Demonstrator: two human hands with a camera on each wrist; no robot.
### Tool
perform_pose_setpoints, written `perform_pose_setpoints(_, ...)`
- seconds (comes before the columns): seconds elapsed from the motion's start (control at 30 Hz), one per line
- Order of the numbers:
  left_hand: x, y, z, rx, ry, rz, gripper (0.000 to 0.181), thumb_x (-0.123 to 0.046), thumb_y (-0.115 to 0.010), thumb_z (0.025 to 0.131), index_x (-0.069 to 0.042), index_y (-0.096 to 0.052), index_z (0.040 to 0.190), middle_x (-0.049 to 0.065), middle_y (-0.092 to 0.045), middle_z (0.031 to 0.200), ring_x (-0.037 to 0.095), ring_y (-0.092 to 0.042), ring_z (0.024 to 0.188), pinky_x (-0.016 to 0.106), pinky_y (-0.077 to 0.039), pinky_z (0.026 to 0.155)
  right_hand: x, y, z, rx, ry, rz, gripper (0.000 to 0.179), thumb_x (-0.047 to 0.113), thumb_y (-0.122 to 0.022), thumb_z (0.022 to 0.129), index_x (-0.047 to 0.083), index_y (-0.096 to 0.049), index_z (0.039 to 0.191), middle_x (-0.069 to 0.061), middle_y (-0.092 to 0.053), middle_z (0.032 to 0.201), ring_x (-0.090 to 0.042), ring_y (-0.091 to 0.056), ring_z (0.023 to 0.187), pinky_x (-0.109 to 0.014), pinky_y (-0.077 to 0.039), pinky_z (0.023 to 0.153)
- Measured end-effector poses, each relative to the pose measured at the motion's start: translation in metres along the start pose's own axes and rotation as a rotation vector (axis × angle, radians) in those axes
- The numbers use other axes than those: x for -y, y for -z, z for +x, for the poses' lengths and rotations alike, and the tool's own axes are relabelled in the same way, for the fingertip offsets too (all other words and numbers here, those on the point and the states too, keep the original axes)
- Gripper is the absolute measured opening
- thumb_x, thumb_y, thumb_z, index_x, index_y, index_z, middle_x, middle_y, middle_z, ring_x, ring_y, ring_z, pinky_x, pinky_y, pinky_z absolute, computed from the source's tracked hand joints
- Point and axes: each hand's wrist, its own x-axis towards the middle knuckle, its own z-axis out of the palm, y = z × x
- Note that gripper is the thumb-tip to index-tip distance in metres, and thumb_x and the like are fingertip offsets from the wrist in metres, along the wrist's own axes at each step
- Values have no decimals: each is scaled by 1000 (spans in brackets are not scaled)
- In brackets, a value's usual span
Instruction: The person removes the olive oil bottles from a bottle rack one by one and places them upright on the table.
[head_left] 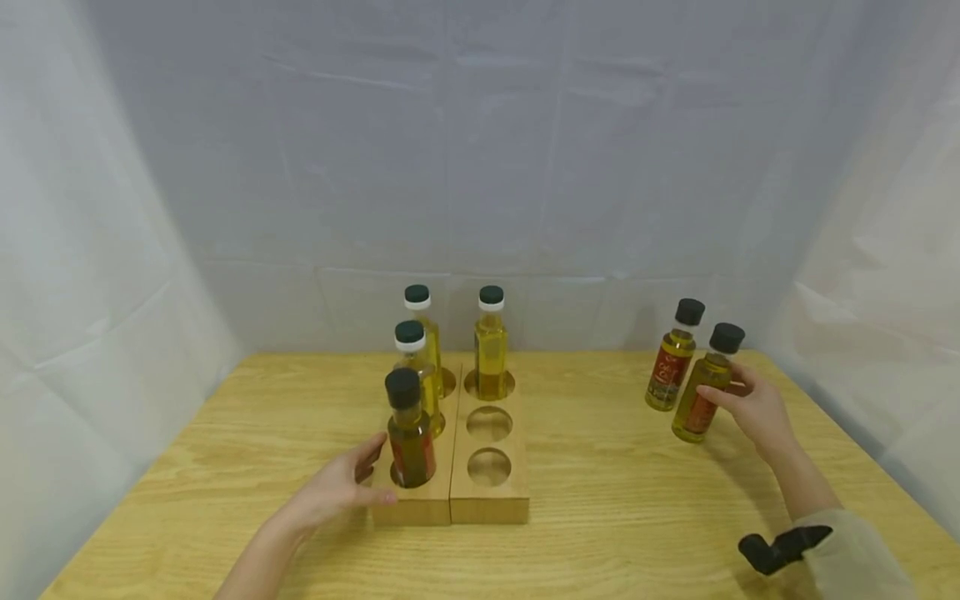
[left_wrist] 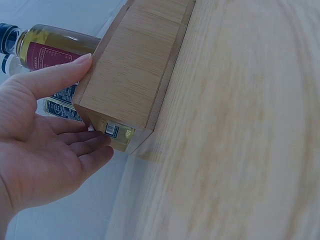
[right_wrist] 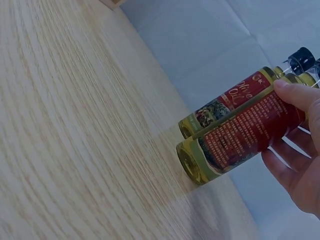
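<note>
My right hand (head_left: 757, 417) grips a small olive oil bottle (head_left: 709, 373) with a black cap and red label, thumb in front and fingers behind. The bottle leans right, and its round base shows in the right wrist view. A matching olive oil bottle (head_left: 670, 367) stands close behind it. At the front left corner of the left wooden rack (head_left: 412, 512), my left hand (head_left: 337, 483) rests with its thumb along the front edge and its fingers loosely extended by the side. A black-capped bottle (head_left: 411, 442) sits in that rack's front hole.
Two taller green-capped oil bottles (head_left: 410, 342) fill the left rack's farther holes. Beside it, the right wooden rack (head_left: 489, 510) holds another green-capped bottle (head_left: 491, 350) at the back, with two bare holes in front. White sheeting (head_left: 450, 167) surrounds the wooden table (head_left: 600, 500).
</note>
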Motion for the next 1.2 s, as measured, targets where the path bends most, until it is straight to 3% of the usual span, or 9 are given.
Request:
perform_pose_setpoints(0.07, 0, 0, 0, 1, -3, 1, 94, -11, -72, 79, 13, -6, 142, 35, -6, 146, 51, -15, 131, 56, -19, 107, 0, 1, 0, 6, 5, -1, 76, 35, -60, 90, -6, -24, 143, -29, -40, 133, -16, -52, 102, -38, -46, 88)
perform_pose_setpoints(0.13, 0, 0, 0, 3, -5, 1, 94, -11, -72, 79, 13, -6, 143, 34, -6, 146, 51, -15, 132, 56, -19, 107, -1, 1, 0, 12, 6, 7, 76, 35, -60, 90, -6, -24, 143, -29, -39, 134, -18, -52, 103, -39, -45, 89)
perform_pose_setpoints(0.3, -1, 0, -1, 3, -6, 5, 95, -12, -72, 79, 12, -5, 143, 34, -5, 147, 51, -15, 131, 56, -19, 107, -6, 3, -1, 9, 28, 5, 73, 33, -61, 90, -6, -28, 142, -28, -44, 130, 1, -52, 94, -26, -46, 84)
perform_pose_setpoints(0.4, -1, 0, 0, 5, -3, 1, 95, -12, -72, 79, 12, -6, 143, 34, -5, 147, 51, -15, 131, 57, -19, 107, -8, 4, -3, -4, 51, 7, 69, 31, -62, 89, -8, -33, 138, -19, -52, 121, 14, -46, 85, -12, -44, 73)
perform_pose_setpoints(0.57, -1, 0, 0, 8, 6, -7, 94, -11, -72, 80, 12, -6, 143, 34, -6, 147, 51, -15, 131, 57, -19, 107, -10, 8, -9, -30, 49, 4, 65, 32, -62, 89, -8, -39, 135, 12, -54, 103, 15, -47, 84, -11, -45, 71)
perform_pose_setpoints(0.7, -1, 0, 0, 5, 8, -8, 94, -11, -72, 80, 12, -6, 143, 34, -6, 147, 51, -15, 132, 57, -19, 107, -10, 11, -14, -47, 50, 12, 64, 31, -62, 90, -9, -39, 134, 26, -49, 95, 15, -50, 80, -11, -47, 70)
perform_pose_setpoints(0.9, 0, 0, -1, 1, 11, -12, 95, -12, -72, 79, 11, -6, 143, 33, -5, 147, 50, -14, 132, 56, -18, 107, -7, 13, -21, -58, 72, 67, 56, 26, -61, 91, -13, -44, 128, 31, -54, 88, 9, -57, 76, -12, -50, 68)
perform_pose_setpoints(1.2, -1, 0, -1, -8, 9, -11, 96, -13, -74, 77, 10, -8, 144, 32, -6, 148, 49, -15, 132, 55, -17, 108, 15, 6, -31, -47, 103, 52, 52, 28, -62, 90, -12, -51, 121, 28, -59, 85, 5, -61, 76, -14, -51, 67)
